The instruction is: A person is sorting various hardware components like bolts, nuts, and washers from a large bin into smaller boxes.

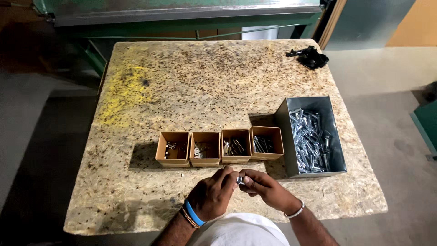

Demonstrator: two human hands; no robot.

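Note:
My left hand (213,193) and my right hand (264,187) meet near the table's front edge, fingertips pinched together on a small shiny metal fastener (239,180). Its exact shape is too small to tell. Just beyond the hands stands a row of small brown cardboard boxes: the leftmost box (172,148) has a few small pieces, the second box (205,148) holds washers or nuts, the third box (236,146) and the fourth box (266,143) hold short dark screws. To their right a grey metal bin (312,135) is full of silver bolts.
The chipboard table (191,86) has a yellow stain at its left side. A black object (309,57) lies at the far right corner. A green metal frame (182,18) stands behind the table, and concrete floor surrounds it.

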